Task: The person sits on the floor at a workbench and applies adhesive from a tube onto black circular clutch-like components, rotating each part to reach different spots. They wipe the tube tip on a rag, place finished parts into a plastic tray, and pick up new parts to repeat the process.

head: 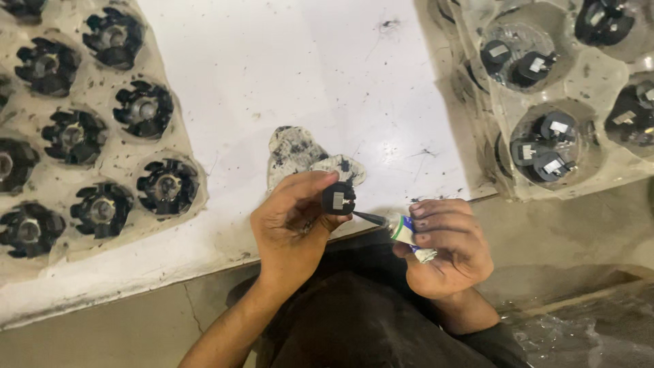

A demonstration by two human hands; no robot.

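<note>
Pinched between thumb and forefinger of the left hand (pixel 293 228): a small black plastic block with a pale metal tab on its face (pixel 338 198), fingers closed tight around it, held just over the near edge of the white, ink-speckled desk (pixel 306 75). Curled shut in the right hand (pixel 446 245): a small white squeeze tube with a green band and a thin black nozzle (pixel 395 227), nozzle tip pointing left and touching or all but touching the black block; actual contact too fine to tell. Both hands near each other, just off the desk's near edge, above a dark-clothed lap.

Just behind the left hand's fingers, on the desk: a crumpled pale rag stained with black smears (pixel 306 155). Along the left edge of the desk: a clear moulded plastic tray (pixel 122 153) with round pockets, each pocket holding 1 black ribbed round part with a grey metal centre (pixel 167 185); at least 9 such parts in view. At the far right corner: a second clear plastic tray with deep round cups (pixel 593 75), several cups holding 2 or 3 small black blocks with pale tabs (pixel 548 146) like the pinched one. Below the desk's near edge: grey floor and crinkled clear plastic sheeting (pixel 586 334) at lower right.
</note>
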